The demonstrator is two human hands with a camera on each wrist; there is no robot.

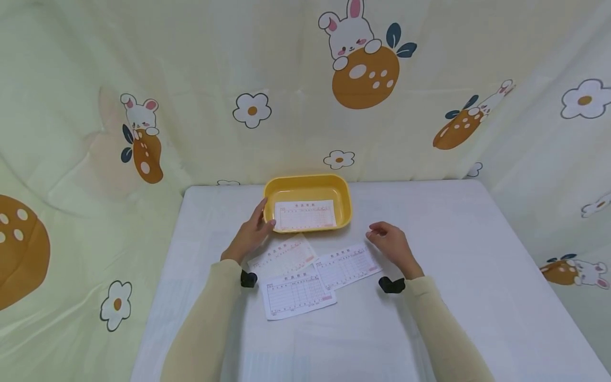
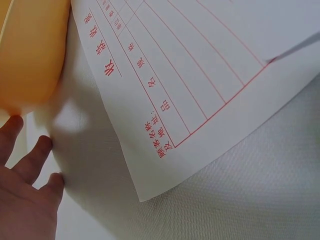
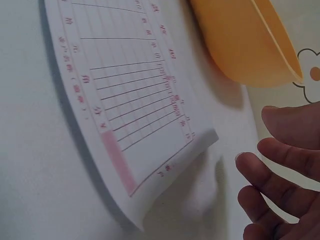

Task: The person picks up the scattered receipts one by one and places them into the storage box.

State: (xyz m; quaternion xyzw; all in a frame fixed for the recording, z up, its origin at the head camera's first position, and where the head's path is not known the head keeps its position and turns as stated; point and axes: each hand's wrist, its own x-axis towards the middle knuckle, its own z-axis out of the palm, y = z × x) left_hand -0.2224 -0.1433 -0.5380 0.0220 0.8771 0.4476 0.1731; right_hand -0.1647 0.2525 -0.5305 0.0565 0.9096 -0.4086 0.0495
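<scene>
A yellow plastic tray [image 1: 307,182] stands at the back of the table, a printed receipt slip [image 1: 305,215] lying in it. My left hand [image 1: 250,232] is at the tray's left end, thumb over the front corner and straight, spread fingers along the outer side. In front of the tray lie three more slips: a red-lined one [image 1: 284,255], a dark-lined one [image 1: 298,297] at the front, and another dark-lined slip [image 1: 346,265] at the right. My right hand [image 1: 392,246] hovers beside that right slip, fingers loosely curled around nothing. This slip's end bends upward in the right wrist view.
A white cloth covers the table [image 1: 458,313]. Behind and at both sides hangs a pale curtain [image 1: 286,58] printed with rabbits and flowers. Black wrist mounts [image 1: 392,285] sit below the hands. The three loose slips partly overlap.
</scene>
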